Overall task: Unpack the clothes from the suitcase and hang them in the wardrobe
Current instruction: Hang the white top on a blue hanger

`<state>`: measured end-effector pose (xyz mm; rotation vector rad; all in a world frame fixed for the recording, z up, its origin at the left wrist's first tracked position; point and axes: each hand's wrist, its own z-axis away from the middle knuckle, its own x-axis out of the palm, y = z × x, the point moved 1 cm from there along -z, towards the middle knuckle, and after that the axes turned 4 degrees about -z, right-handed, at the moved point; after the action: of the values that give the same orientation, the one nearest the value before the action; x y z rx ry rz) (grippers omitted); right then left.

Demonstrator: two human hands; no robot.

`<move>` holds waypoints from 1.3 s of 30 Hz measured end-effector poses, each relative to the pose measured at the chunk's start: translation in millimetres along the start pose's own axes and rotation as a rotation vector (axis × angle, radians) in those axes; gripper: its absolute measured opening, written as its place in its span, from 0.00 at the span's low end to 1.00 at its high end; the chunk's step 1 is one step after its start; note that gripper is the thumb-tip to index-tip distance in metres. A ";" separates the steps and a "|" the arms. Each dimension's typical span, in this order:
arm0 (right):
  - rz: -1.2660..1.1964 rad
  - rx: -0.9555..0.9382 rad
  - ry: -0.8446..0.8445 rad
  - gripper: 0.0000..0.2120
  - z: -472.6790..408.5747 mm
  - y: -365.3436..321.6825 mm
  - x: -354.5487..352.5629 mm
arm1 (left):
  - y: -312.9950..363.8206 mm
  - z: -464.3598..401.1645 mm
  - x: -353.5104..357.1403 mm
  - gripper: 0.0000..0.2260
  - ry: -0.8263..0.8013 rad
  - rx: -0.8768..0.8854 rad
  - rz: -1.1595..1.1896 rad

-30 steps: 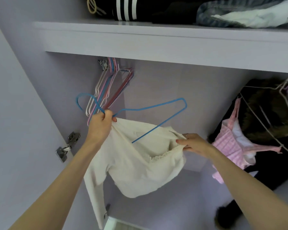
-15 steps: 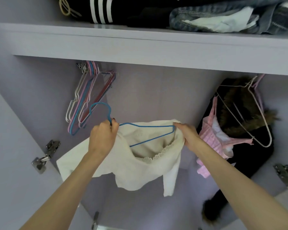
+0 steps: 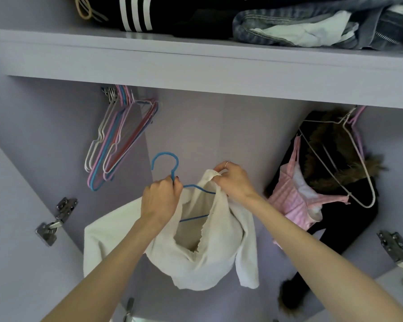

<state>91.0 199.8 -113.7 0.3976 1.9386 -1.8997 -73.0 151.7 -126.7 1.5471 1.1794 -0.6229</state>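
We note our left hand (image 3: 159,198) gripping the neck of the blue hanger (image 3: 165,163) and our right hand (image 3: 234,181) pinching the white top (image 3: 196,259), which drapes over it. Behind, spare hangers (image 3: 116,145) dangle left and a pink garment (image 3: 293,198) right, inside the wardrobe (image 3: 196,66).

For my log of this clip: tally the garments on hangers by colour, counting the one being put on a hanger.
White: 1, the white top on the blue hanger
Pink: 1, the pink top
Black: 1, the fur-trimmed black coat
Total: 3
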 end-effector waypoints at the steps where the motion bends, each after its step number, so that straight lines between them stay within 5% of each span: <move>1: -0.018 0.019 -0.076 0.10 0.5 3.0 -0.4 | -3.6 -2.7 -2.3 0.16 0.017 -0.031 0.038; 5: -0.121 0.171 -0.465 0.27 6.6 20.8 -11.6 | -19.2 -10.6 -14.5 0.19 0.022 -0.131 0.163; 7: -0.115 0.193 -0.531 0.25 7.9 24.6 -15.3 | -19.7 -9.9 -18.8 0.19 -0.009 -0.140 0.204; 11: 0.856 -0.201 -0.264 0.12 3.1 14.7 -17.4 | -15.4 -8.6 -18.5 0.18 -0.048 -0.131 0.239; 13: 1.063 -0.423 -0.106 0.15 4.1 14.1 -14.3 | -14.4 -9.5 -19.1 0.18 -0.063 -0.131 0.229; 15: 0.931 -0.629 -0.016 0.15 5.1 17.3 -9.1 | -14.8 -11.8 -21.0 0.18 -0.065 -0.123 0.235; 24: 0.586 -0.630 0.131 0.17 9.5 8.4 0.2 | -15.7 -17.2 -26.6 0.13 -0.054 -0.080 0.337; 29: 0.498 -0.525 0.285 0.18 4.8 11.9 -16.1 | -30.8 -18.4 -20.7 0.19 0.044 0.068 -0.038; 33: 0.344 -0.305 0.391 0.14 2.1 27.2 -44.5 | -71.9 -26.1 -20.2 0.18 -0.011 -0.064 -0.303; 39: 0.328 -0.251 0.374 0.17 8.0 28.0 -45.1 | -53.0 -21.2 -9.6 0.11 -0.032 0.140 -0.125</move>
<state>144.3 196.1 -117.4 0.9823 2.1465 -1.4298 -128.5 166.4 -133.9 1.5818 1.2369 -0.8257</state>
